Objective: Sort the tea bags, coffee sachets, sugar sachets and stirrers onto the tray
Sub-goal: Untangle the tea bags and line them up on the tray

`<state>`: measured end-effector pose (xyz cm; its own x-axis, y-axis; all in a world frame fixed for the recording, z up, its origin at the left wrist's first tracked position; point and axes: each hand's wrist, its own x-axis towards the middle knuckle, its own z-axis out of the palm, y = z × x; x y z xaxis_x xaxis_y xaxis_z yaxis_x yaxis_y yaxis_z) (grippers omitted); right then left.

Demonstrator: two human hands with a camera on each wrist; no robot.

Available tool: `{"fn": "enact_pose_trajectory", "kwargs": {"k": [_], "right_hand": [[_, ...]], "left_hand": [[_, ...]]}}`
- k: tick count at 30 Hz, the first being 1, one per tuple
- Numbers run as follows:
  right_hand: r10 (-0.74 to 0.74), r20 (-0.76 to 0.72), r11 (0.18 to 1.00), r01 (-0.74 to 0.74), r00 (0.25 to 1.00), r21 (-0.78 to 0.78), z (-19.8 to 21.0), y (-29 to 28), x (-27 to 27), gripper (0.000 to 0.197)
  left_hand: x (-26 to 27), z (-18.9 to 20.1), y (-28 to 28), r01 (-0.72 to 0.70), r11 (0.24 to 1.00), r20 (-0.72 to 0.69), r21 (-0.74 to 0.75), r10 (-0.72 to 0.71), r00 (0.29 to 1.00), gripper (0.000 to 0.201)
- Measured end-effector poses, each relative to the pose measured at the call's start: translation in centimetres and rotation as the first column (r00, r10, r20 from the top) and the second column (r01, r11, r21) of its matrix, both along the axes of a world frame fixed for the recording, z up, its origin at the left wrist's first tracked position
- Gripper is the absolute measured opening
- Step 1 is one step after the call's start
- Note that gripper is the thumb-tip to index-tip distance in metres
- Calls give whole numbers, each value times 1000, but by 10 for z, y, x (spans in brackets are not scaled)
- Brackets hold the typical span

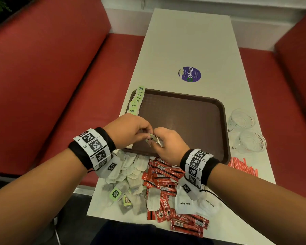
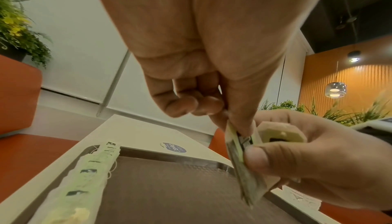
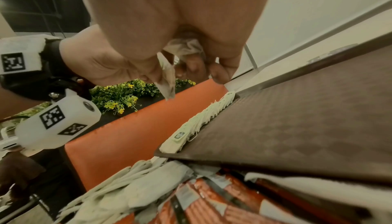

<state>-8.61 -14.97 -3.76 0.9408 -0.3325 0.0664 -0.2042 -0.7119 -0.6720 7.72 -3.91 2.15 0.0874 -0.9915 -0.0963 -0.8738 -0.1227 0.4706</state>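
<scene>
A small stack of tea bags [image 2: 244,163] is pinched between the left hand [image 1: 129,129] and the right hand [image 1: 168,145], both grips clenched on it, above the near left part of the brown tray [image 1: 224,121]. A row of green-tagged tea bags [image 1: 137,100] is laid along the tray's left edge. Loose tea bags [image 1: 131,170], red coffee sachets [image 1: 164,175], white sugar sachets [image 1: 185,204] and red stirrers [image 1: 244,167] are heaped on the bench [image 1: 184,41].

The right hand [image 3: 169,31] holds crumpled tea bags [image 3: 184,46] in its curled fingers. The left hand [image 3: 110,63] pinches one tea bag [image 3: 168,78] that hangs down. Below, a row of tea bags [image 3: 201,120] lies along the brown tray [image 3: 297,118] edge. Loose tea bags [image 3: 131,187] and red coffee sachets [image 3: 212,199] lie near it.
</scene>
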Motion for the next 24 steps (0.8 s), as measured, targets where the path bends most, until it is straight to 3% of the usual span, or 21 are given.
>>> {"fn": "enact_pose_trajectory", "kwargs": {"k": [5,12,16,18,20,24], "right_hand": [[-21,36,1000,21,999,9,-2,-14,4,27],[-139,-17,979,140,990,151,-6,-37,9,9],[-193,-131,943,220,972,250,2,-54,12,28],[-214,-142,923,247,967,294,4,-61,12,27],[-210,-162,923,250,964,294,5,-66,12,20],[-147,-196,956,190,969,222,9,-70,12,11]], "left_hand": [[-3,-3,-11,-35,994,-38,-103,31,999,5],[12,-20,-32,-231,972,-242,-37,216,946,5],[44,-28,-67,-366,929,-401,-56,315,860,5],[69,-35,-90,-461,885,-351,-70,411,841,5],[92,-41,-112,-507,861,-195,-35,492,849,5],[117,-58,-146,-477,863,105,164,466,879,13]]}}
